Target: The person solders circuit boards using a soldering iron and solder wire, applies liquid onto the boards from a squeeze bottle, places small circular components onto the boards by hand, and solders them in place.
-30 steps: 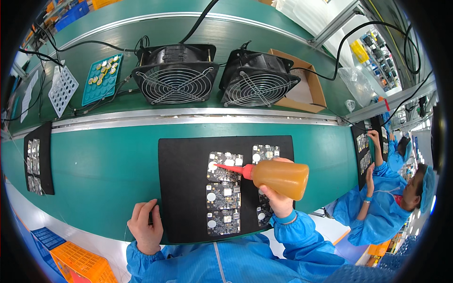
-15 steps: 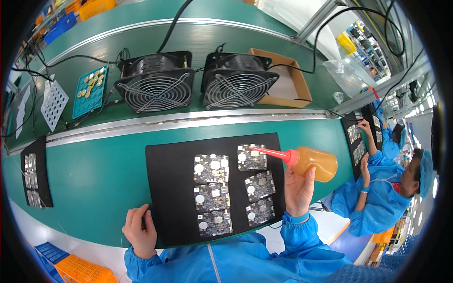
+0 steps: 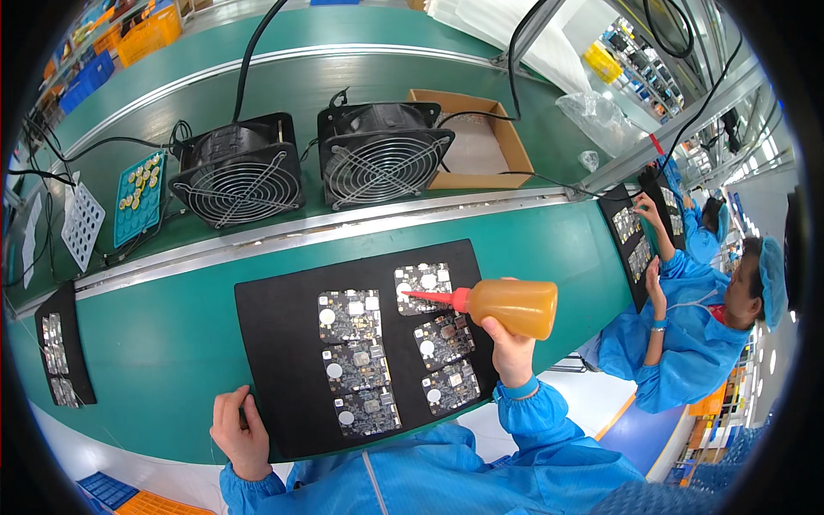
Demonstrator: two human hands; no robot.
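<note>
My right hand (image 3: 513, 354) is closed around an amber squeeze bottle (image 3: 515, 309) with a red cap and a long red nozzle (image 3: 433, 297). The bottle is tilted almost level, and its nozzle points left over the top right circuit board (image 3: 422, 283); whether the tip touches it I cannot tell. Several circuit boards, each with a pale round part, lie in two columns on a black mat (image 3: 283, 343). Beside the mat's lower left edge rests my left hand (image 3: 240, 433), fingers loosely bent, thumb apart, nothing visible in it.
Two black fans (image 3: 236, 176) with wire guards stand behind a metal rail, near a cardboard box (image 3: 481, 142) and a teal tray (image 3: 139, 199) of small round pieces. Another black mat (image 3: 64, 352) with boards lies far left. At right a co-worker (image 3: 687, 335) sits by more boards.
The view has shifted, so the bench things appear further left. My right hand has brought the bottle left and lower, its nozzle nearer the top right board. My left hand stays by the mat.
</note>
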